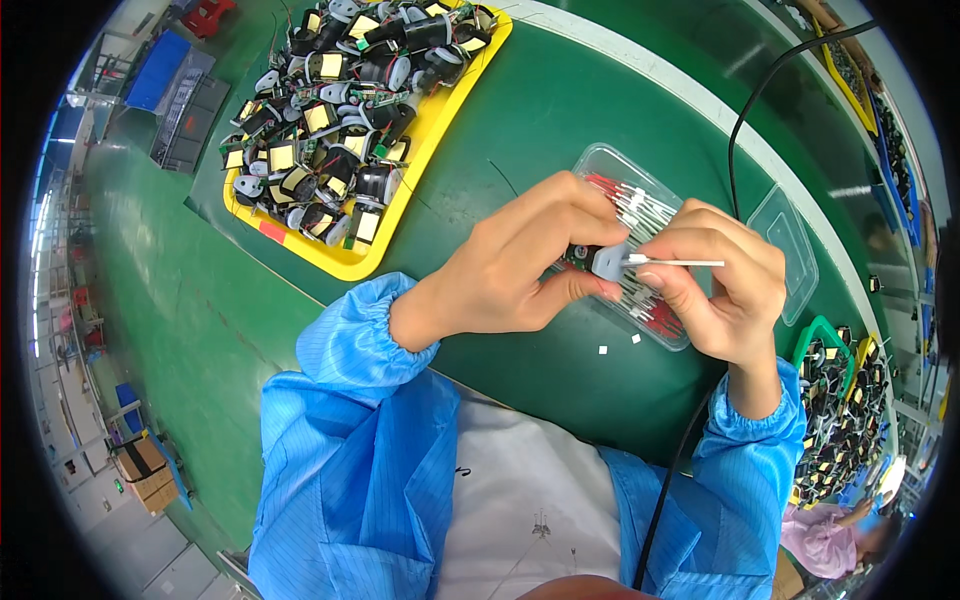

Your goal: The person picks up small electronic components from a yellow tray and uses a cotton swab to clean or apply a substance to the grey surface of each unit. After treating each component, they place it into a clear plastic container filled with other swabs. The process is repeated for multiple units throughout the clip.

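My left hand (510, 260) pinches a small black electronic assembly with a rounded grey end piece (607, 263) between thumb and fingers. In my right hand (730, 285), a thin white stick (695, 263) is gripped between thumb and fingertips. The stick's white end is at the grey piece, though exact contact is hard to tell. Under both hands lies a clear plastic box (598, 152), holding many thin pale sticks and some red ones. Its clear lid (803, 280) rests to the right. Two tiny white squares (603, 350) lie on the green tabletop nearby.
A yellow tray (440, 150) piled with similar black assemblies stands at the far left of the green table (470, 380). More assemblies fill a green-rimmed tray (806, 342) at right. A black cable (735, 150) crosses the right side. A person in pink (825, 540) is at lower right.
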